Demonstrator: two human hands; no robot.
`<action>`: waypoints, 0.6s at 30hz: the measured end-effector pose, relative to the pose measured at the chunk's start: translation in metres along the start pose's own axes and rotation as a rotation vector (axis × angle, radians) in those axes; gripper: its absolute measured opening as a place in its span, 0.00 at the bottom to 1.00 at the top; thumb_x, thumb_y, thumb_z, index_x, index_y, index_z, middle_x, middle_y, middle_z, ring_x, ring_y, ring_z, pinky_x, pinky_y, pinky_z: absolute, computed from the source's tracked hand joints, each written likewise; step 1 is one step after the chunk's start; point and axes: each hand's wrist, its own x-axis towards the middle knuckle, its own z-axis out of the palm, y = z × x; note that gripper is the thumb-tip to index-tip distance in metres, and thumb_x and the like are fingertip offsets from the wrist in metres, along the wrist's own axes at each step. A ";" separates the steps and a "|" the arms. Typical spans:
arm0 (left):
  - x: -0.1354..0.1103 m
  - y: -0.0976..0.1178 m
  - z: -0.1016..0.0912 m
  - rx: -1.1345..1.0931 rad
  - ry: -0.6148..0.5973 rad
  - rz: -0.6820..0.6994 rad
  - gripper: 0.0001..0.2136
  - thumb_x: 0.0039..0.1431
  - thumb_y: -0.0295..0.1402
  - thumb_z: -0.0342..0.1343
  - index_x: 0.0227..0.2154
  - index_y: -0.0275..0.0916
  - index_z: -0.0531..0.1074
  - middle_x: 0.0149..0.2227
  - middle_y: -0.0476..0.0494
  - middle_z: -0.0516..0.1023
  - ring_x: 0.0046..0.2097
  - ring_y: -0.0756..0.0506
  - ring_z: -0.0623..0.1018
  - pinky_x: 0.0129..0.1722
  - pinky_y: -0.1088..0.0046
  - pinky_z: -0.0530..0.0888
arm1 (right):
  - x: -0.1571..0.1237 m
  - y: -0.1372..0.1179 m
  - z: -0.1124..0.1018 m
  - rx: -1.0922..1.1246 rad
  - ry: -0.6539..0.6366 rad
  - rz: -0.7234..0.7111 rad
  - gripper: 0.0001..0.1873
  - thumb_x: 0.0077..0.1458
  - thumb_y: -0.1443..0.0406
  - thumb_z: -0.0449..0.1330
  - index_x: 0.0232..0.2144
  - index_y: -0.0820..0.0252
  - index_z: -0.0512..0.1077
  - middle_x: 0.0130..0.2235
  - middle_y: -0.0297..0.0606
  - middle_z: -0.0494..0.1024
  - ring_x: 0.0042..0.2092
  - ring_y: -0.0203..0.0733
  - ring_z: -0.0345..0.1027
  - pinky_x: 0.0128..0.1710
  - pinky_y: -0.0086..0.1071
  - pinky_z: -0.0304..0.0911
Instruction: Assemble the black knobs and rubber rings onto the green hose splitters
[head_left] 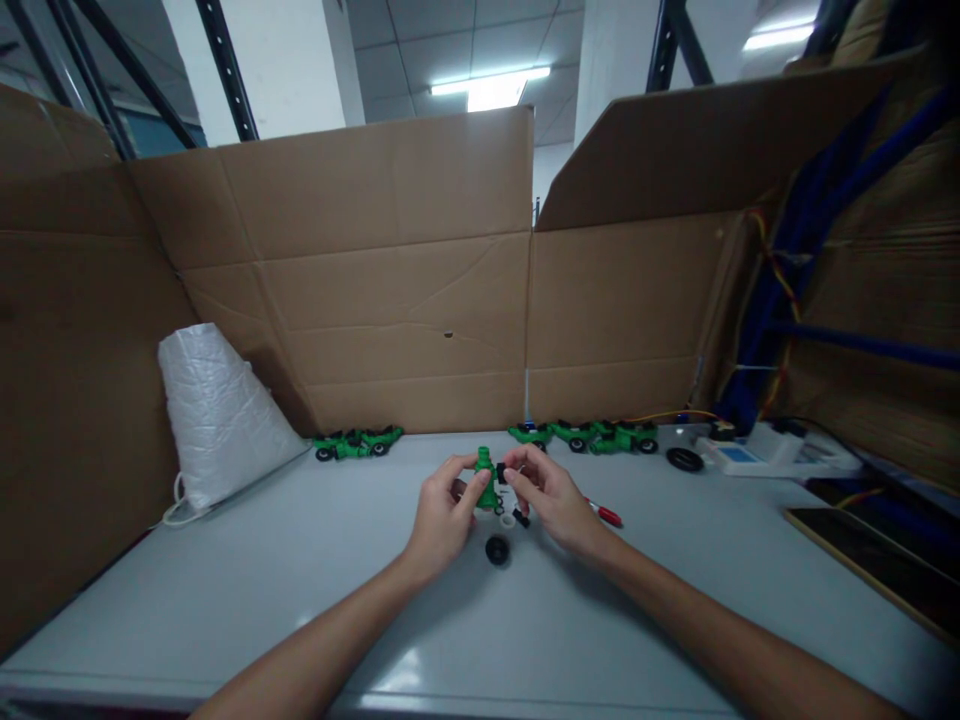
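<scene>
Between the thumb and fingers of my left hand [448, 507] is a green plastic toy vehicle body [486, 484], held upright above the table. My right hand [551, 495] pinches a small black part [502, 472] against the side of that green body. Below the hands, a black toy wheel [497, 549] lies on the table. A small white ring [508, 521] and another small black piece [520, 517] show just under my right fingers. Beside my right hand lies a red-handled screwdriver [604, 513], its front end hidden by the hand.
Green toy vehicles [358, 442] stand at the back left, and several more [592, 437] at the back right. A black ring [685, 459] lies near a white power strip [780, 452]. A white wrapped bundle [217, 420] stands left. Cardboard walls [390, 300] enclose the table [225, 590].
</scene>
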 end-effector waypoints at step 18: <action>0.005 -0.006 -0.003 -0.077 0.004 -0.037 0.22 0.69 0.51 0.60 0.54 0.37 0.77 0.35 0.44 0.79 0.29 0.48 0.77 0.23 0.77 0.72 | 0.004 -0.003 -0.005 0.174 -0.018 0.133 0.25 0.57 0.44 0.68 0.42 0.55 0.69 0.29 0.26 0.69 0.24 0.34 0.62 0.24 0.30 0.60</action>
